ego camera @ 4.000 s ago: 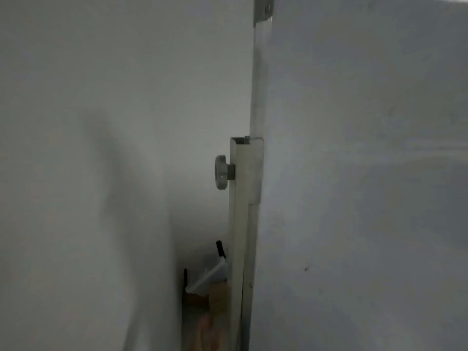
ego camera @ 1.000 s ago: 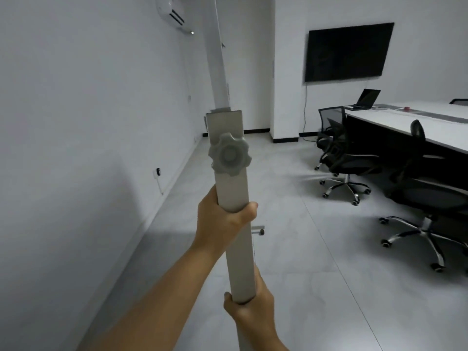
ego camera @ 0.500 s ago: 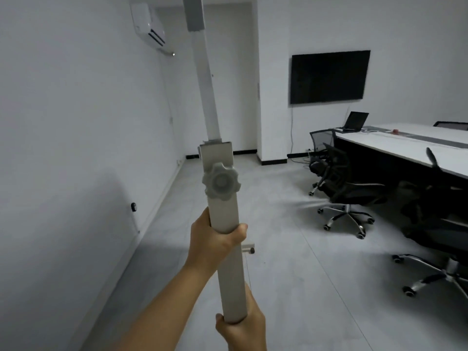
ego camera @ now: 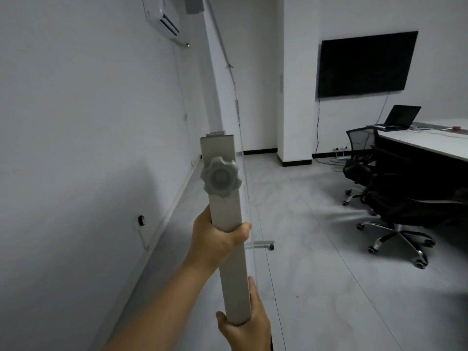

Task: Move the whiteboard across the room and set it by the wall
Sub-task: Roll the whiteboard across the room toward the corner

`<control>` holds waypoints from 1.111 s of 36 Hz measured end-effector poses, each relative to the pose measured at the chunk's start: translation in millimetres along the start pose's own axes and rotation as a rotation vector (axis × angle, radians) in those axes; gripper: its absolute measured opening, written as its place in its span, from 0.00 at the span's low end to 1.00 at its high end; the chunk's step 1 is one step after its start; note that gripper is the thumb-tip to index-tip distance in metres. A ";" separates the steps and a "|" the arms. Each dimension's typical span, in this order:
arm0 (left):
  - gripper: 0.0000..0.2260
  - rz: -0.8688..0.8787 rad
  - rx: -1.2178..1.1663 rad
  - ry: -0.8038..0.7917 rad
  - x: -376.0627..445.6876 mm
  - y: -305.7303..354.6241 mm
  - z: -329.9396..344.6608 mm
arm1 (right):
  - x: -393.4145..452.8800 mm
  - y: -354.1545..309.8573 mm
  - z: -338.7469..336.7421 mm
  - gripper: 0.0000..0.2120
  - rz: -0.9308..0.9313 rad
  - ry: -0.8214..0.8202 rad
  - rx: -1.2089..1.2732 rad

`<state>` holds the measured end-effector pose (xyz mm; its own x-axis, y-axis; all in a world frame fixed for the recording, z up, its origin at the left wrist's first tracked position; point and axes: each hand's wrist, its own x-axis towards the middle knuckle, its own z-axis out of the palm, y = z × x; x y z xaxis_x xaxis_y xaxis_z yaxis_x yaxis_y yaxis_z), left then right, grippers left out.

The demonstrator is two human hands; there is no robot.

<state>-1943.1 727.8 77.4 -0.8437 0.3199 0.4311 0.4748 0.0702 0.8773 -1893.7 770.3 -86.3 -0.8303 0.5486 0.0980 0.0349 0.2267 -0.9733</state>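
Note:
I see the whiteboard edge-on, so it shows only as a thin pale line (ego camera: 231, 79) rising toward the ceiling. Its beige stand post (ego camera: 229, 214) is upright in front of me, with a grey star knob (ego camera: 220, 177) near the post's top. My left hand (ego camera: 215, 240) is wrapped around the post just under the knob. My right hand (ego camera: 244, 328) grips the same post lower down, at the frame's bottom. One caster foot of the stand (ego camera: 264, 245) sticks out to the right on the grey floor. The board's face is hidden.
A white wall (ego camera: 76, 122) runs close along my left, carrying a socket (ego camera: 141, 220) and an air conditioner (ego camera: 164, 19). On the right are black office chairs (ego camera: 395, 214), a long white table (ego camera: 430, 143) with a laptop (ego camera: 402, 117), and a wall screen (ego camera: 364, 63).
Four seconds ago the board's face filled the view; now I look along its edge down the room. Over the last second both hands kept their grip while the view shifted slightly.

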 end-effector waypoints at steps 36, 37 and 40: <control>0.08 -0.027 -0.011 -0.071 660.2 -321.2 21.5 | 688.9 19.3 222.3 0.48 0.050 0.065 0.025; 0.08 -0.025 -0.012 -0.079 678.8 -330.1 23.1 | 708.6 19.9 227.1 0.47 0.053 0.062 0.038; 0.09 -0.014 -0.012 -0.091 734.8 -354.7 28.5 | 768.6 21.9 241.5 0.47 0.050 0.066 0.049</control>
<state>-2724.4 964.9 76.9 -0.8238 0.4036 0.3980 0.4594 0.0641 0.8859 -2665.4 1002.5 -82.3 -0.7897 0.6104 0.0610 0.0469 0.1592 -0.9861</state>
